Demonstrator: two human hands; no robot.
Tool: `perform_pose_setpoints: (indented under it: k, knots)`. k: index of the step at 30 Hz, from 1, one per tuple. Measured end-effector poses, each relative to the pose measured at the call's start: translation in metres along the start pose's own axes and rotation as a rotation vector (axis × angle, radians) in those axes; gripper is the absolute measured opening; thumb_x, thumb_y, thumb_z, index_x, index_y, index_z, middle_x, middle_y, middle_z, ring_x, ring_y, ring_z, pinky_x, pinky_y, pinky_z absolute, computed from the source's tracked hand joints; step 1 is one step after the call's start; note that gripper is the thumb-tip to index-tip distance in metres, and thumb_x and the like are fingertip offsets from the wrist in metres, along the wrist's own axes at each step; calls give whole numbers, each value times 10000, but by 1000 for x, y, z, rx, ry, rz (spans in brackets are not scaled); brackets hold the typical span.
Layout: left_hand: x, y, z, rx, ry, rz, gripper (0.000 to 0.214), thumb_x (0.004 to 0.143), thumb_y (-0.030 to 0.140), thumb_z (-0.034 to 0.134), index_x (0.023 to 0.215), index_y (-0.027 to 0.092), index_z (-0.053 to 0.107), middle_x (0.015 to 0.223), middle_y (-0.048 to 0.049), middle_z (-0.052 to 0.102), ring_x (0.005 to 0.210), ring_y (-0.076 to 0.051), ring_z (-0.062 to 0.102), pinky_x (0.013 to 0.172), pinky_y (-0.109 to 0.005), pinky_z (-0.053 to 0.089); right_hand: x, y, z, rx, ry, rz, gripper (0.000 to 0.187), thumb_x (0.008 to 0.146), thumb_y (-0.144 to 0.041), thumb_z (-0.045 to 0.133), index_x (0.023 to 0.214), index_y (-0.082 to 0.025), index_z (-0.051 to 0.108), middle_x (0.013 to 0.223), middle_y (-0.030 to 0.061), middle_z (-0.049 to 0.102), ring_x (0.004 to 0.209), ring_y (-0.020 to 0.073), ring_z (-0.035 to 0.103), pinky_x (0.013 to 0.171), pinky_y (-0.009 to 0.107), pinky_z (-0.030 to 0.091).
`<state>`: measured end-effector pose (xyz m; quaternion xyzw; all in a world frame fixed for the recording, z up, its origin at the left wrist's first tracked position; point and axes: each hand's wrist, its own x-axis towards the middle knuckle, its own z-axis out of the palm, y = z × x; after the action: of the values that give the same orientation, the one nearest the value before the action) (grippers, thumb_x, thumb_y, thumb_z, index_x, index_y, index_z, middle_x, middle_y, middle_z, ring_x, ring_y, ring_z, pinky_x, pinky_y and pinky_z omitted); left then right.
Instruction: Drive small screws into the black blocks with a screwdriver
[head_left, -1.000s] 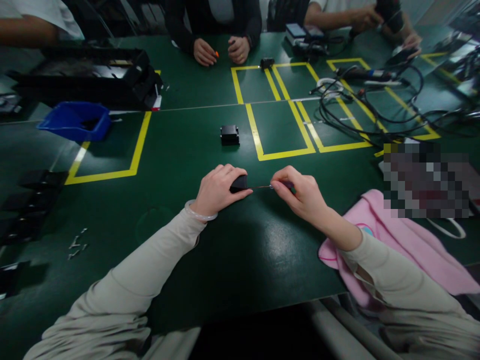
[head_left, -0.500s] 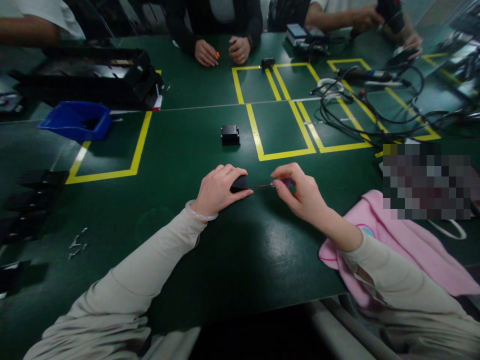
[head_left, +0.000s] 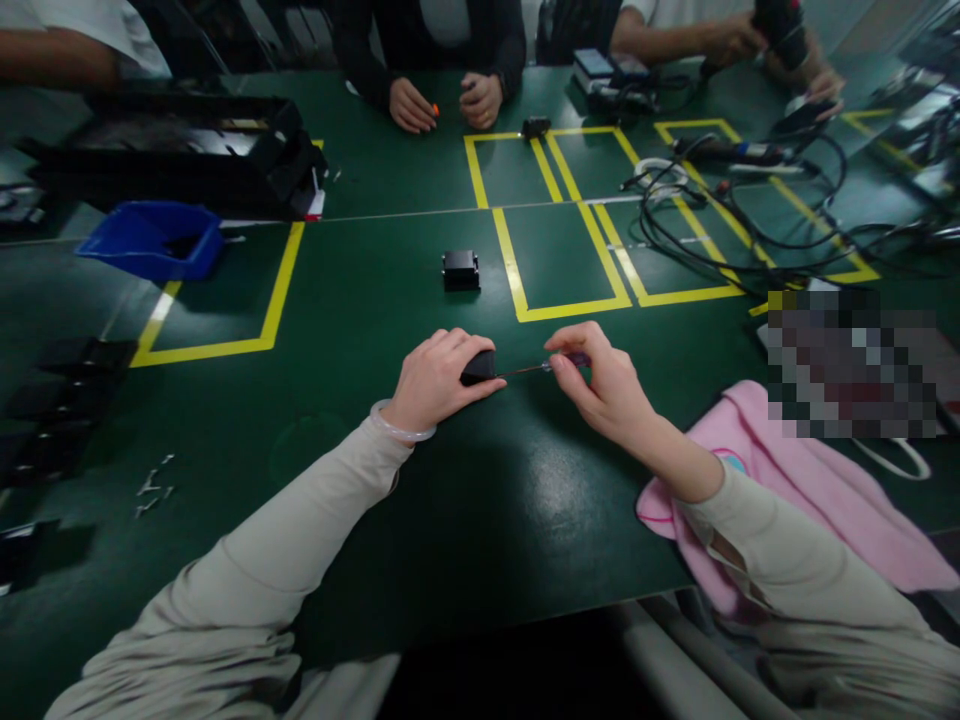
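Note:
My left hand [head_left: 437, 382] is wrapped round a small black box-like part [head_left: 478, 368] and presses it on the green table [head_left: 480, 520]. Between the thumb and fingers of my right hand [head_left: 602, 383] is a screwdriver [head_left: 547, 366] with a thin shaft and a dark purplish handle. Its shaft points left, and the tip meets the right side of the black part, close to my left thumb. Just what the tip touches is too small to make out. Beyond my hands stands a second black part [head_left: 460, 270].
Small metal screws [head_left: 154, 487] lie at left, near several black parts [head_left: 56, 410]. A blue bin [head_left: 154, 240] and a black tray [head_left: 180, 160] stand behind them. At right are a pink cloth [head_left: 810, 500] and looped cables [head_left: 750, 240]. Other people's hands [head_left: 446, 103] rest across the table.
My right hand and the screwdriver's handle have shifted very slightly up and to the right. The left hand and the black part have stayed put.

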<state>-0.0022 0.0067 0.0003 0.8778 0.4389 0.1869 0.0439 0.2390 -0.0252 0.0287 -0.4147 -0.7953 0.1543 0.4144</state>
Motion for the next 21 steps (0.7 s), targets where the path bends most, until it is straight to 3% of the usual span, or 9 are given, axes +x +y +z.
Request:
perform_pose_setpoints:
  k: [3,10,15,21]
  knots:
    - [0,0,0,-5,2,1,450,920,600,563,1143,216,633,1057,-70,664,942,-232,583,822,-347,448,1,1,-1,12,-17,21,111,979,-296,516,895,-227,536,729,-17,599,614,116,575,585,241,447]
    - [0,0,1,-3,0,-1,445,919,590,571,1149,215,633,1045,-71,657,936,-231,580,818,-347,452,1,0,0,48,18,56,57,953,-231,510,999,-220,543,840,7,614,679,122,599,629,251,473]
    - [0,0,1,1,-1,-1,452,920,597,564,1150,215,635,1058,-72,658,942,-232,580,825,-353,452,2,1,-1,68,-20,50,126,979,-286,521,872,-221,533,692,-37,564,549,91,525,547,229,410]
    - [0,1,1,5,4,-5,443,913,596,575,1142,222,638,1052,-68,660,944,-232,582,826,-351,454,1,1,0,58,1,56,71,958,-241,504,1007,-218,551,821,2,614,650,115,596,614,248,471]
